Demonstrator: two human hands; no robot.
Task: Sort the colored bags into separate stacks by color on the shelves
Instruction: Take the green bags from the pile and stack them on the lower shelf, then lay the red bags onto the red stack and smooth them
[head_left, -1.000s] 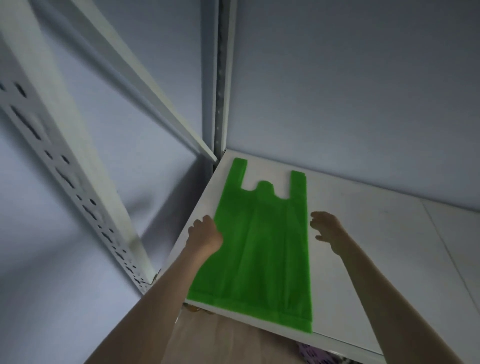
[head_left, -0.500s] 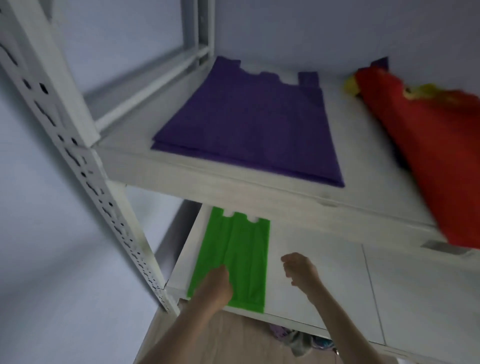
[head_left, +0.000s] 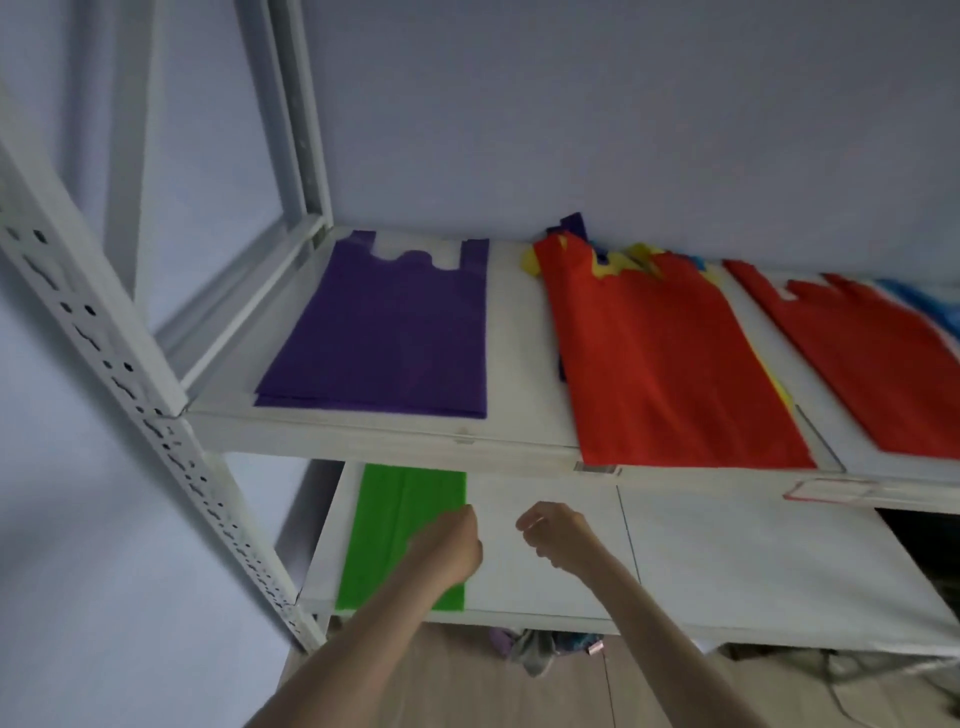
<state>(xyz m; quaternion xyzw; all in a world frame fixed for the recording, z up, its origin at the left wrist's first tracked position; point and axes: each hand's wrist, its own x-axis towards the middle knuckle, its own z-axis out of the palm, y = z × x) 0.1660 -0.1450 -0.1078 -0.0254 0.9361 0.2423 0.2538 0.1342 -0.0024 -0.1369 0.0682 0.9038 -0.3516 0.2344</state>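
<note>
A green bag (head_left: 387, 525) lies flat at the left end of the lower shelf (head_left: 727, 566). On the upper shelf (head_left: 514, 332) a purple stack (head_left: 389, 332) lies at the left. A red bag (head_left: 665, 358) tops a mixed pile with yellow and dark blue edges showing beneath it. Another red bag (head_left: 862, 353) lies further right, with a blue one (head_left: 935, 306) at the frame edge. My left hand (head_left: 449, 540) hovers over the green bag's right edge, fingers loosely curled, holding nothing. My right hand (head_left: 553, 527) hangs beside it over bare shelf, empty too.
A perforated white upright post (head_left: 156, 415) stands at the left front of the rack. Crumpled fabric (head_left: 535, 647) lies on the wooden floor under the lower shelf. A label (head_left: 831, 491) sticks to the upper shelf's front edge at the right.
The view has lifted from the lower shelf to take in the upper shelf. Both hands have drawn back off the green bag toward the shelf's front.
</note>
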